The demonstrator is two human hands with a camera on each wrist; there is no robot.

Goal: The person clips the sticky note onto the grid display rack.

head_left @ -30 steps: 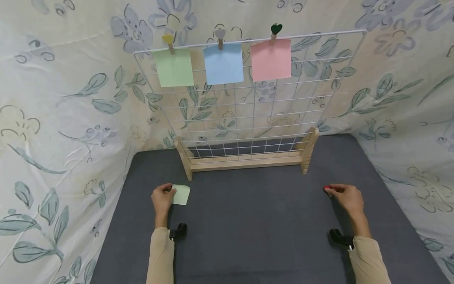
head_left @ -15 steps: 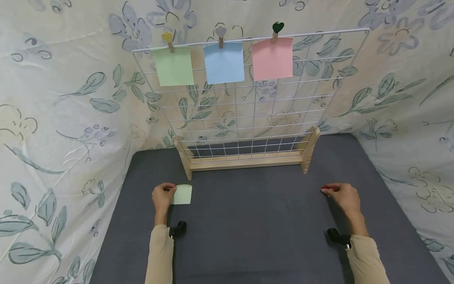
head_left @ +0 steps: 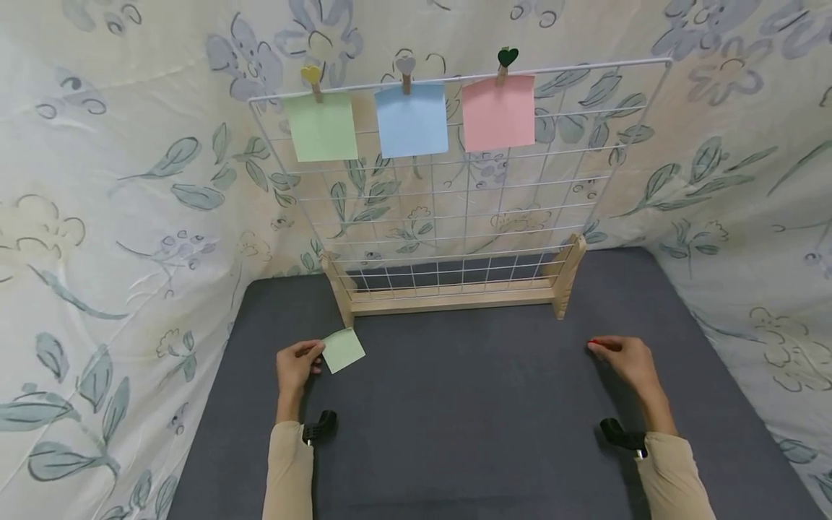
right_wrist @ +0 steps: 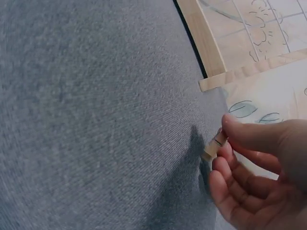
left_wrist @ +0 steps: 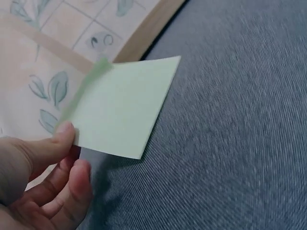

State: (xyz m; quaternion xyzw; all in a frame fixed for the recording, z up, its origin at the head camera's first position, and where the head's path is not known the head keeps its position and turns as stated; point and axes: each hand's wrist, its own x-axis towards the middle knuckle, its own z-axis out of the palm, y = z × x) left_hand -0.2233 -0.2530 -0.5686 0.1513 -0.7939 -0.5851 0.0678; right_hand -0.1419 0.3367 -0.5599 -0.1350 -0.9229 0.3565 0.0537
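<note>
My left hand (head_left: 297, 367) pinches a pale green sticky note (head_left: 342, 350) by one corner, between thumb and fingers. In the left wrist view the note (left_wrist: 120, 108) is tilted above the dark cloth, its far edge slightly folded. Over the right side of the table, my right hand (head_left: 627, 361) pinches a small wooden clothespin (right_wrist: 215, 144) at one end, its other end sticking out past the fingertips. A bit of red shows at those fingertips in the head view; the rest of it is hidden by the fingers.
A white wire grid (head_left: 464, 206) stands in a wooden base (head_left: 451, 298) at the back. Along its top hang a green note (head_left: 321, 128), a blue note (head_left: 412, 121) and a pink note (head_left: 498, 114), each under a heart clothespin. Flowered cloth (head_left: 156, 217) surrounds the dark table (head_left: 455, 419).
The green note in my left hand has turned and shifted a little to the right. My right hand has drifted slightly left, still pinching the clothespin.
</note>
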